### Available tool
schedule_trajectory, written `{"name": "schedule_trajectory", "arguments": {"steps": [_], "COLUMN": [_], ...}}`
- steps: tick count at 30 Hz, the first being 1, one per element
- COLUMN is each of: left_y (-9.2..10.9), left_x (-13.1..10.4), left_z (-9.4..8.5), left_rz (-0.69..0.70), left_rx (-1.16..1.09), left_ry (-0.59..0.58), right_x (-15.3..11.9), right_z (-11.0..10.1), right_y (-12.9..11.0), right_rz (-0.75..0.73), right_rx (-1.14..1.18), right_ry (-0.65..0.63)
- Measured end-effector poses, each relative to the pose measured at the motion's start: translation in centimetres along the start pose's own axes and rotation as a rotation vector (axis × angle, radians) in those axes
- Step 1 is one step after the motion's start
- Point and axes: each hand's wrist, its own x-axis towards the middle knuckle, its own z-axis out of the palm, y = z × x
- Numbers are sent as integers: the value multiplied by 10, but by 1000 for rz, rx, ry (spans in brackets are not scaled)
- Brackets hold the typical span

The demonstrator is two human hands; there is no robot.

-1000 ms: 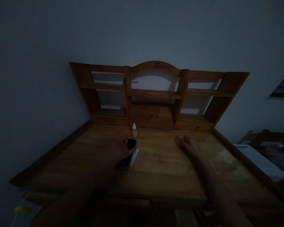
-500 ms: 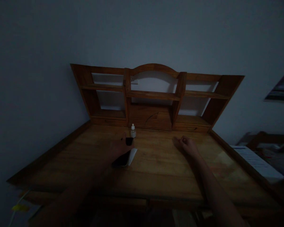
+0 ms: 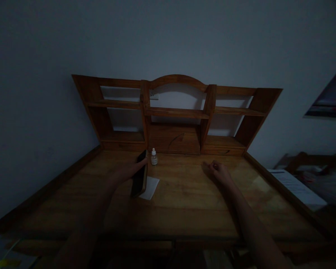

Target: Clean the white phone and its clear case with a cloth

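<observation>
My left hand (image 3: 131, 170) is closed around a dark smartphone (image 3: 140, 178), which is tilted up on its long side. Partly under the phone, a small white sheet of paper (image 3: 151, 187) lies on the wooden desk (image 3: 184, 209). Just behind it stands a small dropper bottle (image 3: 154, 157) with a white cap, upright and apart from my hand. My right hand (image 3: 220, 173) rests over the right half of the desk, its fingers curled together; whatever they may hold is too small and dark to make out.
A wooden shelf unit (image 3: 175, 140) with several compartments runs along the back of the desk. Raised wooden edges border both sides. Beyond the right edge lie printed papers (image 3: 296, 188) beside a wooden chair back (image 3: 313, 161). The room is dim.
My left hand has picked up the phone from the paper and tilted it, baring more of the sheet. The view has shifted slightly right. My right hand keeps its pose.
</observation>
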Motion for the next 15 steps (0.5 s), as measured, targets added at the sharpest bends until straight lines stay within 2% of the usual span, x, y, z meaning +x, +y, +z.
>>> {"name": "schedule_trajectory", "arguments": {"steps": [2,6,9,11,15], "left_y": [22,54,61,62,64], "left_x": [-6,-12,-6,-1,3], "left_z": [17,68,105,123,142], "left_rz": [41,160,185,193,364], "left_rx": [-18,25,85,126,176], "left_ry": [-145,-288,-357,-392,-362], "right_x": [-3,-8,-9,-8,-9], "right_z": [-1,4,17,29,58], "right_y": [-4,-20,-43,-61,-96], "right_rz": [-2,15,45,84,206], "right_rx": [27,127,236,313,474], "right_ry": [4,26,12,-49,-248]}}
